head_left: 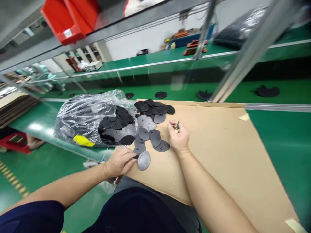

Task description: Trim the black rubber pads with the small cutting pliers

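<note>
A pile of round dark grey plastic discs (148, 124) spills from a clear plastic bag (85, 116) onto a brown cardboard sheet (218, 145). My left hand (120, 161) is closed in a pinch on the edge of one grey disc (143, 160) at the near side of the pile. My right hand (178, 137) rests on the cardboard just right of the pile, fingers closed round a small metallic part (177, 127).
The cardboard lies over a green workbench (279, 136). Beyond a metal rail runs a green conveyor (184, 89) with a few black discs on it. A slanted metal post (245, 55) rises at right. A red bin (70, 19) sits on the overhead shelf.
</note>
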Tool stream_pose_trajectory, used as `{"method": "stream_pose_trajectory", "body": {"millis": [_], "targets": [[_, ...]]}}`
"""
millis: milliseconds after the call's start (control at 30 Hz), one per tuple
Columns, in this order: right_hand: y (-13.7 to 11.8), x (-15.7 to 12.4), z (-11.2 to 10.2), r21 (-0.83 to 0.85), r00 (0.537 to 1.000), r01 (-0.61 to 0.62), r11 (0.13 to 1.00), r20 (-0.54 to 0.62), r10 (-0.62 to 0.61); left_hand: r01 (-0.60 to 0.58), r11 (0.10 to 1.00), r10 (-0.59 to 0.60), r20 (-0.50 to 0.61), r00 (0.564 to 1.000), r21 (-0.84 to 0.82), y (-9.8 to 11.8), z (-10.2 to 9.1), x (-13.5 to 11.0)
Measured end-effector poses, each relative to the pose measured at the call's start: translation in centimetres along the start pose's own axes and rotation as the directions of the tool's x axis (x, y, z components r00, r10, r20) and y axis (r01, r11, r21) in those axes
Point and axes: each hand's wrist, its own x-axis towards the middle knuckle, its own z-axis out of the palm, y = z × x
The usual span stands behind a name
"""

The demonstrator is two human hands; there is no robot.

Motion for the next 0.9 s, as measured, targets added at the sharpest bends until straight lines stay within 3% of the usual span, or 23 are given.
{"method": "stream_pose_trajectory", "body": {"millis": [133,367,467,567,667,700,733,767,800,867,900], "targets": [[0.1,0.0,0.2,-0.021,1.0,-0.014,1.0,-0.019,0.014,0.119,0.992,-0.119,-0.021,0.993,0.039,0.0,1.6,-4.4],[-0.6,-0.2,1.1,-0.08,1.0,-0.001,0.997,-0.003,0.001,0.178,0.974,-0.165,-0.096,0.982,0.139,-0.5,2.9,-4.8],[-1.0,-0.3,1.7,-0.121,0.999,0.037,0.992,-0.022,-0.04,0.244,0.961,-0.212,-0.227,0.951,0.128,0.1,3.7,-5.9],[-1.3,-0.7,2.1,-0.16,0.997,0.079,0.984,-0.007,-0.081,0.331,0.94,-0.274,-0.396,0.876,0.08,1.4,4.9,-9.7],[-1.4,-1.0,2.2,-0.17,0.995,0.096,0.981,0.007,-0.096,0.43,0.901,-0.369,-0.428,0.825,0.05,2.0,6.1,-15.9],[-1.3,-1.1,2.2,-0.174,0.994,0.103,0.979,-0.003,-0.105,0.542,0.84,-0.494,-0.381,0.782,0.025,1.6,6.4,-18.2],[-1.2,-1.1,2.3,-0.178,0.993,0.109,0.978,-0.017,-0.114,0.673,0.74,-0.642,-0.297,0.706,-0.002,0.9,6.6,-20.2],[-1.1,-1.1,2.4,-0.18,0.992,0.114,0.977,-0.033,-0.122,0.814,0.581,-0.797,-0.206,0.568,-0.008,-0.1,6.7,-22.0],[-1.0,-1.1,2.5,-0.185,0.991,0.118,0.976,-0.046,-0.128,0.921,0.389,-0.91,-0.155,0.385,0.004,-1.4,6.8,-23.6],[-0.6,-1.0,2.9,-0.199,0.99,0.113,0.973,-0.067,-0.128,0.998,0.056,-0.986,-0.153,0.058,0.019,-4.6,7.2,-25.8],[-0.4,-1.0,3.0,-0.209,0.989,0.105,0.972,-0.076,-0.123,0.996,-0.087,-0.981,-0.173,-0.084,0.01,-6.3,7.4,-26.5]]}}
